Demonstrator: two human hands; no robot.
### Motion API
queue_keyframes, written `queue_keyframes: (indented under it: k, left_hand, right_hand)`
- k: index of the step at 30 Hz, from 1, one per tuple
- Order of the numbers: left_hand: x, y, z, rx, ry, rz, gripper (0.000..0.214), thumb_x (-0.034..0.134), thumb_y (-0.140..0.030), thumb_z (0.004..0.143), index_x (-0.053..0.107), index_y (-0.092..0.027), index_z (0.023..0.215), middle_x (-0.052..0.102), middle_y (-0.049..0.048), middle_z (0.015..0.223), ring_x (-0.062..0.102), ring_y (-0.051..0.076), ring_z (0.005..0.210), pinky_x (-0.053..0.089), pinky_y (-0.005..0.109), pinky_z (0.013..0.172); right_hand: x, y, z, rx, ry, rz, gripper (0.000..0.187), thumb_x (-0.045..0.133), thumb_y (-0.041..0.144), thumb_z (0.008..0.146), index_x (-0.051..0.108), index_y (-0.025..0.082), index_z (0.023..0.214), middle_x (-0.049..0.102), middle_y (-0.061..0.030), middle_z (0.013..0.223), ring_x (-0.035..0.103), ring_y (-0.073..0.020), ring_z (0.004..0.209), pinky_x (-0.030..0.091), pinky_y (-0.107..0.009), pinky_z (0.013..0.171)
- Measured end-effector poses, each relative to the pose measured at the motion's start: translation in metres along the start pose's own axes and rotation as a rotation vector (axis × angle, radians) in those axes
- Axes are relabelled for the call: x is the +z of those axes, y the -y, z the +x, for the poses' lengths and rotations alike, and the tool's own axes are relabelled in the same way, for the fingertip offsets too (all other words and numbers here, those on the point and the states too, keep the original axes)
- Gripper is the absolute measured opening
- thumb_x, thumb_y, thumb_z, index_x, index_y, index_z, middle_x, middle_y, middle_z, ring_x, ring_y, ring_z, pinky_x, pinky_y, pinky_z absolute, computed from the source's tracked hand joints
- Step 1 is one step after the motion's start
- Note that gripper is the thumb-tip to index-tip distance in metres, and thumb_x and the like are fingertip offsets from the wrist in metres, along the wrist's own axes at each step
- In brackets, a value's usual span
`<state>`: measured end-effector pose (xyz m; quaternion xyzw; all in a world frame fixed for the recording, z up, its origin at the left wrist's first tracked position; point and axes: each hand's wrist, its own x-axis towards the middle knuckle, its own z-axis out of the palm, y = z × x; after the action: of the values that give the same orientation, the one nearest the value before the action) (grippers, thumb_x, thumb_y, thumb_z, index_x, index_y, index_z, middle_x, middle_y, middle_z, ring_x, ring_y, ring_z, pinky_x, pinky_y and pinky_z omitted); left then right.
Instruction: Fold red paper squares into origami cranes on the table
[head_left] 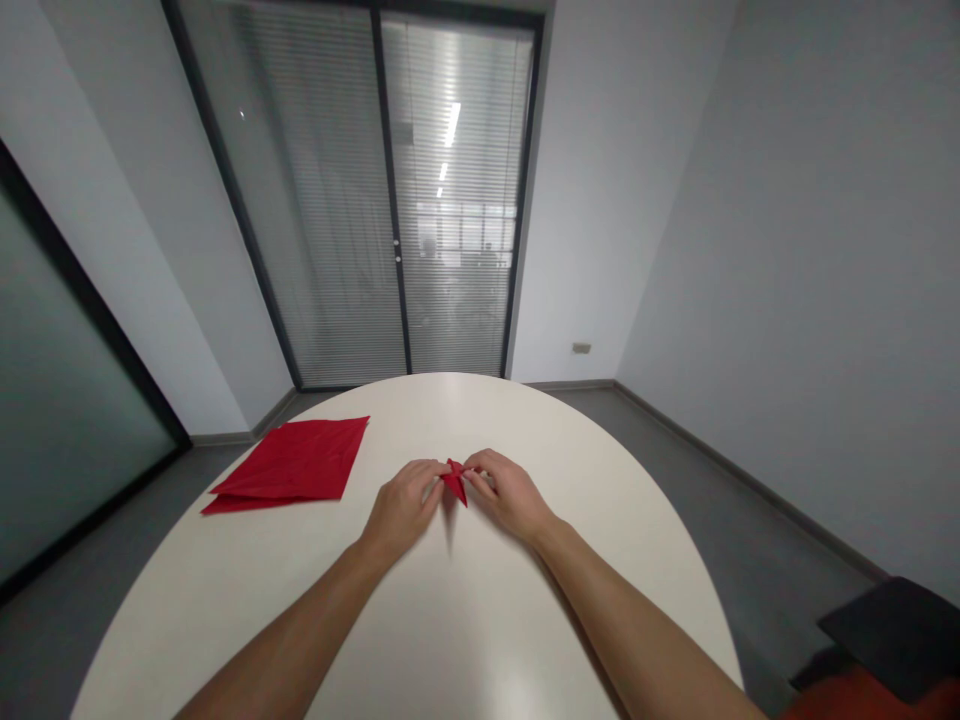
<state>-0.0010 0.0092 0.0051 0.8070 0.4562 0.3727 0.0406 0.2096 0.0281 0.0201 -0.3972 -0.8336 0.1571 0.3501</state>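
A small folded piece of red paper point(455, 484) with pointed ends is held between my two hands, over the middle of the table. From its left side, my left hand point(403, 505) pinches it between thumb and fingers. On the opposite side my right hand point(512, 492) grips it in the same way, fingertips close to the paper's upper part. One sharp point of the paper hangs downward, and a shadow falls on the table below. The fingers partly cover its edges, so the exact folded shape is unclear.
Larger red sheets point(292, 462) lie in a loose stack at the left edge of the round white table point(600, 520). Beyond stands a glass partition with blinds point(457, 220). A dark object point(896, 635), perhaps a chair, is at the lower right.
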Motion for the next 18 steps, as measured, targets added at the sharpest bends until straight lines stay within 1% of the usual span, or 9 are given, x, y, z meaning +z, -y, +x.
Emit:
queue_keyframes:
  k: [5,7,8,10,12,15,18]
  left_hand:
    - [-0.001,-0.001,0.000,-0.031,-0.056,0.008,0.023,0.048,-0.018,0.096,0.066,-0.025,0.110,0.073,0.0028,0.110,0.066,0.019,0.106,0.052,0.035,0.095]
    - [-0.001,-0.001,0.000,-0.039,-0.085,0.014,0.022,0.048,-0.017,0.096,0.065,-0.025,0.108,0.073,0.0024,0.108,0.067,0.019,0.103,0.052,0.034,0.092]
    - [-0.001,-0.001,0.000,-0.045,-0.098,0.018,0.022,0.049,-0.017,0.095,0.065,-0.024,0.107,0.073,0.0022,0.106,0.067,0.019,0.101,0.053,0.034,0.090]
    - [0.000,-0.002,0.000,-0.059,-0.122,0.020,0.021,0.050,-0.017,0.095,0.065,-0.025,0.106,0.073,0.0017,0.104,0.068,0.019,0.098,0.054,0.032,0.085]
    - [0.000,-0.002,0.000,-0.068,-0.138,0.011,0.020,0.051,-0.017,0.094,0.065,-0.025,0.106,0.073,0.0014,0.103,0.068,0.019,0.096,0.054,0.031,0.081]
    - [0.001,-0.002,0.000,-0.065,-0.141,-0.009,0.020,0.050,-0.018,0.095,0.065,-0.025,0.107,0.073,0.0010,0.103,0.068,0.019,0.095,0.054,0.029,0.077]
    - [0.002,-0.003,0.000,-0.064,-0.146,-0.022,0.020,0.051,-0.019,0.095,0.065,-0.026,0.107,0.074,0.0008,0.102,0.069,0.018,0.093,0.054,0.028,0.076]
  right_hand:
    - [0.001,0.009,-0.001,-0.041,0.045,0.100,0.025,0.041,0.022,0.102,0.064,0.021,0.112,0.069,-0.0065,0.108,0.062,-0.0183,0.101,0.047,-0.032,0.092]
    - [0.001,0.012,-0.003,-0.048,0.052,0.119,0.026,0.044,0.021,0.100,0.062,0.021,0.118,0.068,-0.0069,0.113,0.061,-0.0194,0.106,0.046,-0.034,0.096]
    - [0.001,0.013,-0.003,-0.051,0.049,0.120,0.026,0.049,0.022,0.098,0.061,0.022,0.121,0.067,-0.0070,0.116,0.061,-0.0203,0.108,0.046,-0.036,0.097]
    - [0.003,0.013,-0.004,-0.056,0.028,0.108,0.033,0.060,0.026,0.092,0.058,0.023,0.125,0.066,-0.0073,0.121,0.060,-0.0224,0.112,0.046,-0.039,0.099]
    - [0.005,0.010,-0.005,-0.044,-0.008,0.101,0.040,0.065,0.029,0.089,0.055,0.024,0.128,0.065,-0.0078,0.123,0.060,-0.0232,0.112,0.047,-0.040,0.099]
    - [0.010,0.006,-0.005,0.000,-0.064,0.136,0.047,0.063,0.028,0.090,0.047,0.025,0.134,0.065,-0.0075,0.123,0.062,-0.0213,0.110,0.049,-0.040,0.097]
    - [0.011,0.005,-0.005,0.042,-0.112,0.190,0.040,0.059,0.027,0.093,0.045,0.027,0.131,0.066,-0.0063,0.121,0.064,-0.0192,0.104,0.051,-0.038,0.091]
